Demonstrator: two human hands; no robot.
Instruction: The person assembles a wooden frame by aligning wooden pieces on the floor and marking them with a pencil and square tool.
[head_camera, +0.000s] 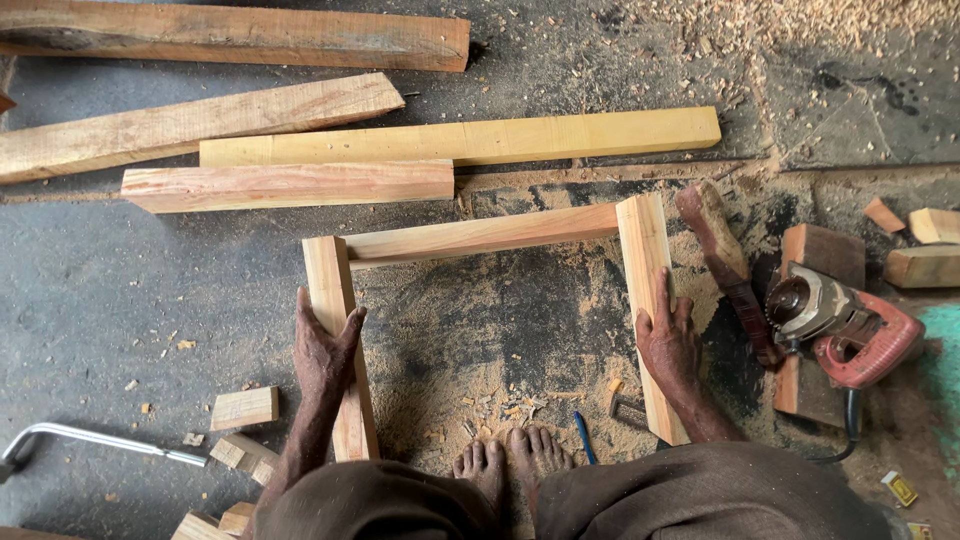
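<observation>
Soft, even daylight falls across the wooden frame (480, 235); shadows beneath it are faint, focus sharp, with no glare or blur.

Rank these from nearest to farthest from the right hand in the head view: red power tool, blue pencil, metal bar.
From the right hand:
1. Blue pencil, just below-left of the hand, by the feet.
2. Red power tool, off to the right on the floor.
3. Metal bar, far left edge.
</observation>
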